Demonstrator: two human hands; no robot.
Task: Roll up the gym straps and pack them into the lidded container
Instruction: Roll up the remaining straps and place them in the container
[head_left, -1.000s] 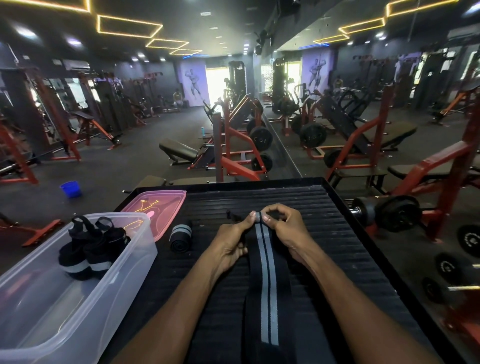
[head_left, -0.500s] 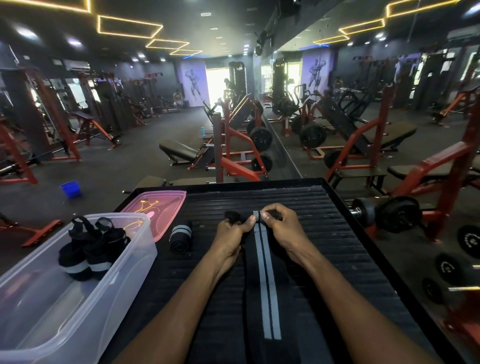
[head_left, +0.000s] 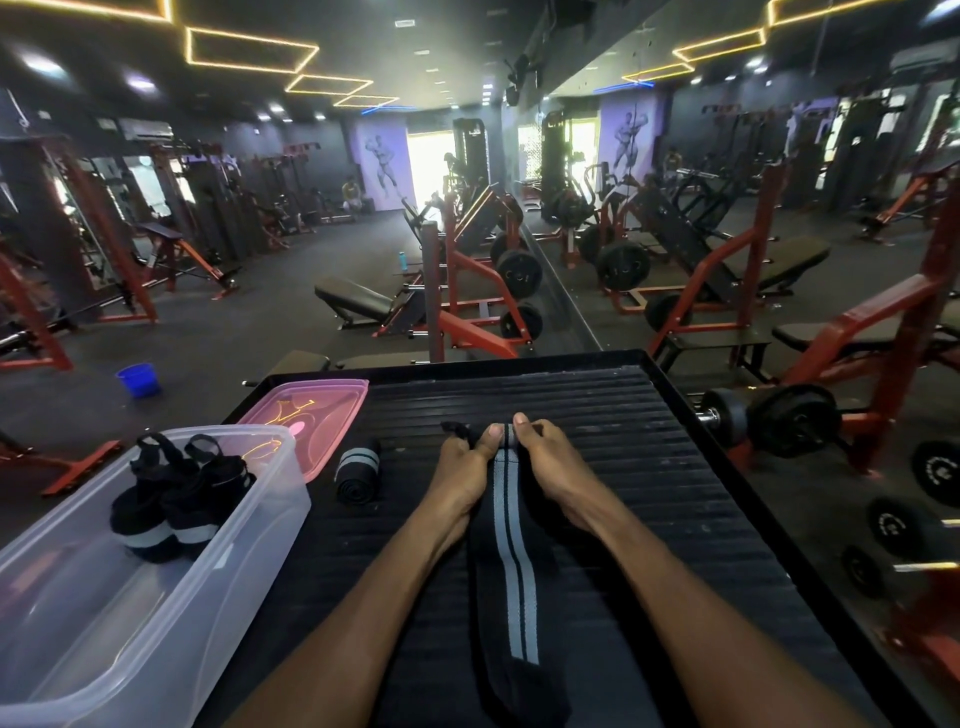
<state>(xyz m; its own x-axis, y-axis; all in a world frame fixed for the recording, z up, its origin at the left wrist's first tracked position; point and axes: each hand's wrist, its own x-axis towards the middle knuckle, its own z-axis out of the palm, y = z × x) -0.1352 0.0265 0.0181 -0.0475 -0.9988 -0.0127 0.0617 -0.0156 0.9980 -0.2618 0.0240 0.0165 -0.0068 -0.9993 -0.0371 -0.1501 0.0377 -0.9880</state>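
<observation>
Both thumbs and fingertips are pinching the far end of the flat strap (head_left: 506, 525), left hand (head_left: 462, 467) and right hand (head_left: 550, 462) side by side on the ribbed mat (head_left: 649, 467), so I'd keep that first turn tight and square before rolling it back toward you.

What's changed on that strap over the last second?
Both hands, left hand and right hand, have kept pinching the far end of the striped strap and have turned it over into a small starting roll; the strap's near end has drawn up onto the black mat. The finished roll, pink lid and clear container haven't moved.
</observation>
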